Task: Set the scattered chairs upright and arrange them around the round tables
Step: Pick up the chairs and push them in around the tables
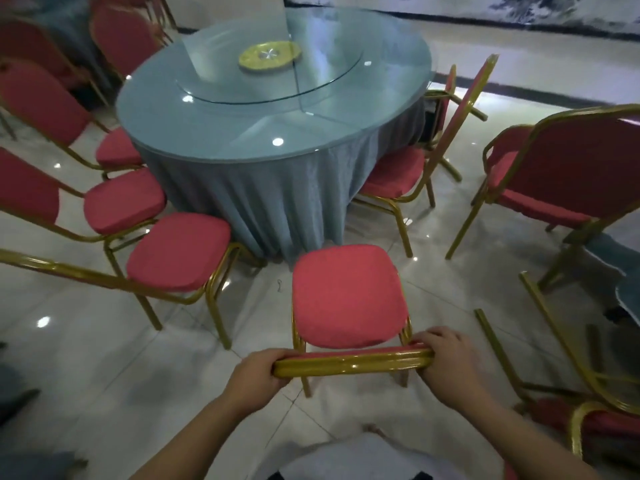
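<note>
An upright chair (346, 292) with a red seat and gold frame stands in front of me, facing the round table (242, 133) draped in a blue-grey cloth. My left hand (258, 377) grips the left end of its gold backrest top. At the right end of the same bar, my right hand (446, 362) is curled round it. Three upright red chairs (180, 251) line the table's left side. Another chair (394, 174) sits at the table's right. A chair (595, 407) lies overturned on the floor at the lower right.
A glass turntable with a yellow plate (268, 55) tops the table. One more red chair (561, 178) stands at the right, facing away from the table. More red chairs (121, 36) stand at the back left. Shiny tiled floor lies between the chairs.
</note>
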Demonstrator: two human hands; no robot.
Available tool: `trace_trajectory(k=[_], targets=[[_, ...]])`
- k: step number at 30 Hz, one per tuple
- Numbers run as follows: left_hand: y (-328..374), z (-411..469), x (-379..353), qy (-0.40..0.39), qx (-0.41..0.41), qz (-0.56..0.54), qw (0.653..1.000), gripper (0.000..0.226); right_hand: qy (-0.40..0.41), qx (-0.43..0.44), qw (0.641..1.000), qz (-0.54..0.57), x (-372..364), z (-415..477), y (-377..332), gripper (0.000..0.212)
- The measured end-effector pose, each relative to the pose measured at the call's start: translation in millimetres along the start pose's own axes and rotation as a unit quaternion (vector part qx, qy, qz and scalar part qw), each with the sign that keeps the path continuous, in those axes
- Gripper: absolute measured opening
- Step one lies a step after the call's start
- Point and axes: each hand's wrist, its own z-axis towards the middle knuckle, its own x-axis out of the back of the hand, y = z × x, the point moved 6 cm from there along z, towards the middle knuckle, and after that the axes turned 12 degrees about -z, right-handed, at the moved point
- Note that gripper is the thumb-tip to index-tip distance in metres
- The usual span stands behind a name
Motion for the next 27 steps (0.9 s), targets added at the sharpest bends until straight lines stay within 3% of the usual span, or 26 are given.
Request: trace_trajectory(k=[12, 20, 27], targets=[[-10.0, 77.8, 96.1, 0.125, 0.070, -0.083, 0.986, 0.040, -0.044, 0.065, 0.997, 0.020, 32.5, 149.2, -101.0, 0.029], [-17.9, 150.3, 133.9, 0.095, 0.054, -0.113, 0.987, 0.037, -0.054, 0.082, 0.995, -0.017, 60.0, 231.4, -133.0, 0.010], [-23.3, 195.1, 152.0, 0.081, 0.037, -0.117, 0.989, 0.052, -0.069, 0.101, 0.991, -0.060, 77.9, 269.4, -147.4, 0.017]])
